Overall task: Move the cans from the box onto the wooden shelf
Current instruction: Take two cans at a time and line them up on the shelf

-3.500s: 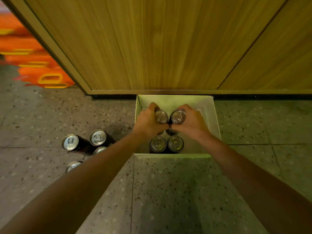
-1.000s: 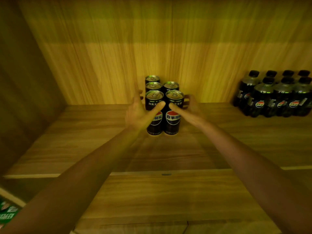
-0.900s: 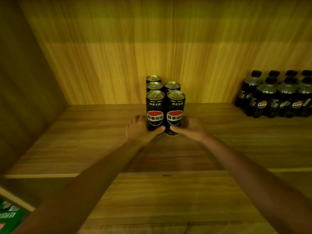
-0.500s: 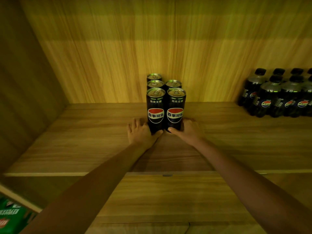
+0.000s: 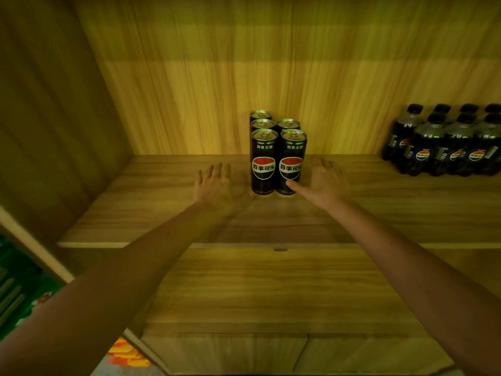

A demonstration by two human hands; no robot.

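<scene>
Cans [image 5: 278,161] stand upright on the wooden shelf [image 5: 162,202]. Left hand [image 5: 219,185] and right hand [image 5: 322,183] flank them, spread wide, empty. Placement step appears complete; next move calls for fetching more from the box.

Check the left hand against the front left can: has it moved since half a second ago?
Yes. The left hand has drawn leftward off the front left can, open, gap showing.

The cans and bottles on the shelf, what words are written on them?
"劲爽无糖": near the top of both front cans, left can and right can.
"百事可乐": across the red, white and blue round logo on both.
Bottles: same round logo, words too blurred to read.
Back cans: labels hidden.
</scene>
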